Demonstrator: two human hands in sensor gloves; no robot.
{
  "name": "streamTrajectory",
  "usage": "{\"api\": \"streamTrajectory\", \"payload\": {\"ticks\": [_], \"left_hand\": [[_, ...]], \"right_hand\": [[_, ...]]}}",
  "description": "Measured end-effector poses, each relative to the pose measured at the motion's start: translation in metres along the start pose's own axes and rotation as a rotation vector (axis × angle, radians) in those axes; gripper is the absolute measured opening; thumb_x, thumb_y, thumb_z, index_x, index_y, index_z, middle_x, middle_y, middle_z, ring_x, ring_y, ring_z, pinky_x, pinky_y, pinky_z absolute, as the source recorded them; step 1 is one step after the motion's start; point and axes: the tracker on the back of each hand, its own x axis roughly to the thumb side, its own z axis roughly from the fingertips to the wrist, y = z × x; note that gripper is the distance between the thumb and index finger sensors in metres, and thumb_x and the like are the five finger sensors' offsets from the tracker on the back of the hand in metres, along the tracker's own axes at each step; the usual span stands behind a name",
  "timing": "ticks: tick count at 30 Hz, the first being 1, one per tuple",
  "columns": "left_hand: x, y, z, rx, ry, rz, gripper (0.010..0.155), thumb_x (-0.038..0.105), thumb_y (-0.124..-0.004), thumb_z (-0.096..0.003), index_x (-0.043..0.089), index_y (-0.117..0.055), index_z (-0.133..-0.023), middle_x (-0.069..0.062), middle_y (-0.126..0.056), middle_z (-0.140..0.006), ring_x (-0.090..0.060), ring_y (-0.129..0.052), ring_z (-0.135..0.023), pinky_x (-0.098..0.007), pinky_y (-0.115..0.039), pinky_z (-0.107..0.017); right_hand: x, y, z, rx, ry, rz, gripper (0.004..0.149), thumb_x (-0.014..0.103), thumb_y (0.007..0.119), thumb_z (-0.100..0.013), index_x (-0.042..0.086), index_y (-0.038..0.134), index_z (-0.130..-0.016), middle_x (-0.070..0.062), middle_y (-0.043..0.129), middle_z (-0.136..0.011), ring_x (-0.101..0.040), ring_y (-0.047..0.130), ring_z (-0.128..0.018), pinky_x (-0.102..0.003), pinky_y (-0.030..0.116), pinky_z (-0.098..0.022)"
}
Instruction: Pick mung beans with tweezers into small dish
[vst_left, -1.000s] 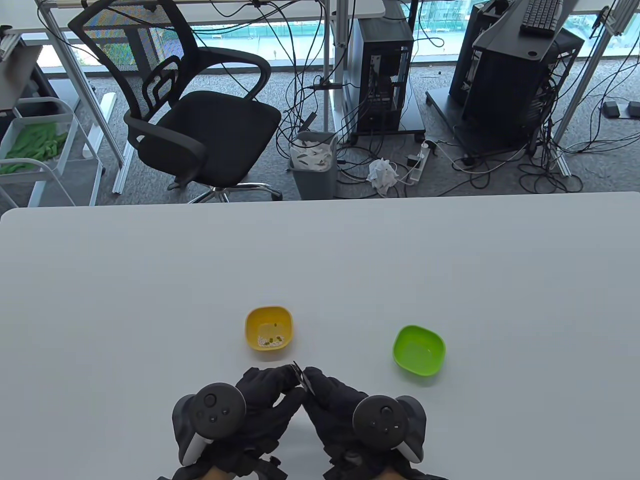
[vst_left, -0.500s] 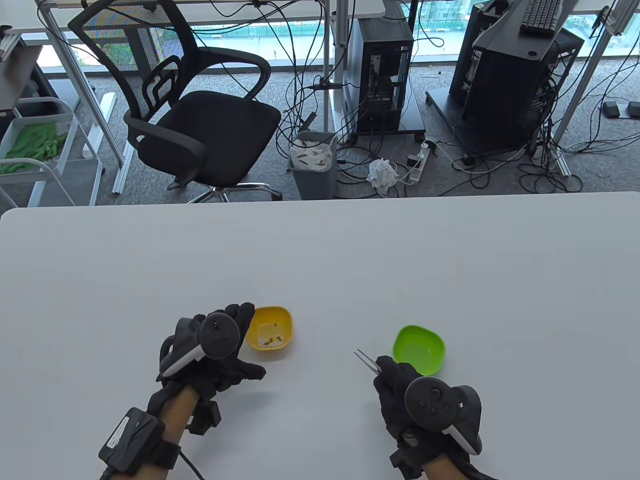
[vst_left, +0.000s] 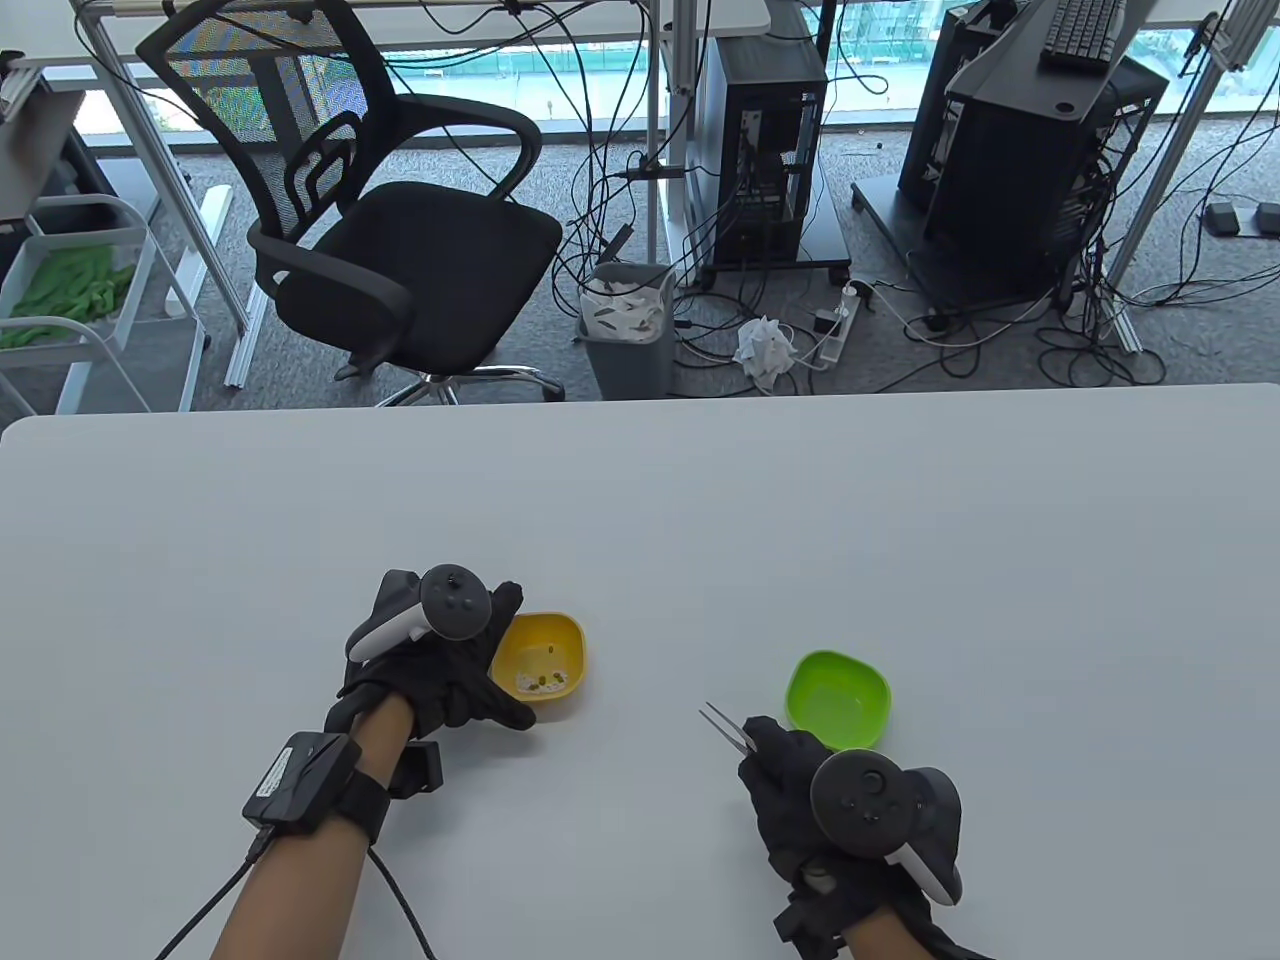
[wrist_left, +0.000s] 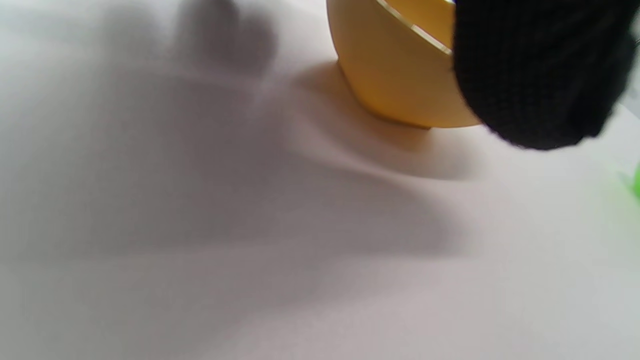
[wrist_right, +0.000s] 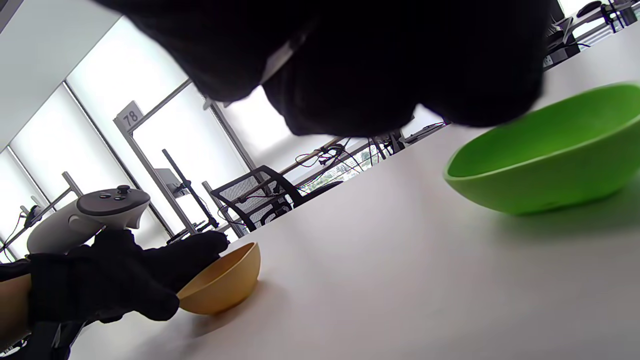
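A yellow dish (vst_left: 545, 655) with a few beans and white grains (vst_left: 540, 683) sits near the table's front middle. My left hand (vst_left: 455, 665) rests against its left rim, fingers on the edge; the dish also shows in the left wrist view (wrist_left: 400, 75) and the right wrist view (wrist_right: 225, 282). An empty green dish (vst_left: 838, 698) stands to the right, also in the right wrist view (wrist_right: 545, 155). My right hand (vst_left: 800, 785) grips metal tweezers (vst_left: 722, 722), whose tips point up-left and hang between the two dishes.
The white table (vst_left: 640, 500) stretches far behind and to both sides of the dishes. Beyond its back edge are an office chair (vst_left: 380, 230), a bin (vst_left: 627, 330) and computer towers on the floor.
The hands, together at the front one second ago, have parted. The left hand moved up-left to the yellow dish. The right hand moved right with the tweezers, beside the green dish.
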Motion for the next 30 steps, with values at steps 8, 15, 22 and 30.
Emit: {"api": "streamTrajectory", "payload": {"ticks": [8,15,22,30], "left_hand": [[-0.002,-0.004,-0.006,0.009,-0.028,0.029,0.121,0.067,-0.094,-0.0297,0.032,-0.012,-0.112,-0.004,-0.017,-0.123,-0.041,-0.022,-0.114,-0.065,-0.014,-0.078],[0.0,-0.011,-0.001,0.114,-0.09,0.067,0.119,0.066,-0.096,-0.0307,0.024,-0.022,-0.114,0.0,-0.036,-0.121,-0.04,-0.033,-0.112,-0.066,-0.018,-0.077],[0.015,-0.023,0.022,0.209,-0.155,0.115,0.121,0.067,-0.096,-0.0309,0.016,-0.025,-0.114,-0.007,-0.04,-0.118,-0.042,-0.037,-0.111,-0.067,-0.022,-0.076],[0.063,-0.035,0.074,0.325,-0.211,0.162,0.122,0.067,-0.097,-0.031,0.014,-0.025,-0.114,-0.01,-0.039,-0.118,-0.043,-0.036,-0.11,-0.067,-0.023,-0.076]], "right_hand": [[-0.002,0.002,-0.001,0.019,0.01,-0.019,0.05,0.031,0.075,-0.051,0.003,0.08,-0.092,-0.018,0.09,-0.069,-0.021,0.094,-0.042,-0.043,0.087,-0.037],[-0.002,0.002,-0.001,0.022,0.013,-0.027,0.05,0.032,0.075,-0.051,0.003,0.08,-0.092,-0.018,0.09,-0.07,-0.021,0.094,-0.042,-0.043,0.087,-0.037],[-0.002,0.0,0.0,-0.012,0.014,-0.044,0.05,0.032,0.075,-0.051,0.004,0.08,-0.092,-0.018,0.09,-0.07,-0.021,0.094,-0.042,-0.043,0.087,-0.037],[0.0,-0.002,0.002,-0.038,-0.004,-0.055,0.049,0.031,0.077,-0.051,0.004,0.081,-0.091,-0.018,0.091,-0.069,-0.021,0.095,-0.041,-0.043,0.088,-0.036]]}}
